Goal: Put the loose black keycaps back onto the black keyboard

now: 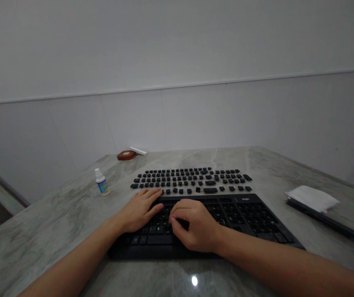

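Observation:
A black keyboard (161, 250) lies in front of me. Dark open key sockets show over much of it, and keycaps are seated along its lower left rows. My left hand (138, 209) rests flat over the keyboard's upper left part, its fingers stretched out. Over the middle of the keyboard, my right hand (197, 226) is closed, with thumb and forefinger pinched together. Whatever sits between those fingertips, if anything, is hidden or too small to name. Beyond the keyboard, loose black keycaps (210, 190) are laid out in rows on the table.
The grey marbled table (71, 231) reaches back to a white wall (195, 119). A small white bottle (102, 183) with a blue and yellow label stands left. At the back sit a reddish-brown box (126, 155) and a white strip (138, 151). Right: white tissue (313, 198) and a black stick-like tool (322, 218).

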The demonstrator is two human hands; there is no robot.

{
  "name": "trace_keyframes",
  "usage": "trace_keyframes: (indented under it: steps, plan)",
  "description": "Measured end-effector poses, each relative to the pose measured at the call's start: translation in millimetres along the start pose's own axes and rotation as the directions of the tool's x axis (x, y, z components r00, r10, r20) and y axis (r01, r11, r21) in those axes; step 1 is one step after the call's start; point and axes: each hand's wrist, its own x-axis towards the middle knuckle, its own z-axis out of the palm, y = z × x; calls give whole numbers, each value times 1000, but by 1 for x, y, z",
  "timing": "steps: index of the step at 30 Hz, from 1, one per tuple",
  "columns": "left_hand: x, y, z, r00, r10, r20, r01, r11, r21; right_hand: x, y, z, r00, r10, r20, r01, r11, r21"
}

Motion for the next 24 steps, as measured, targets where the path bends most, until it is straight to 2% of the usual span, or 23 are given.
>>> trace_keyframes:
  steps: [12, 24]
  plan:
    - [11, -3, -2, 996, 82, -22, -82, 997, 0, 0, -1, 1, 1000, -5, 18, 5, 1000, 15]
    - [13, -4, 2, 995, 72, -72, -72, 997, -6, 0, -1, 1, 999, 21, 27, -21, 1000, 17]
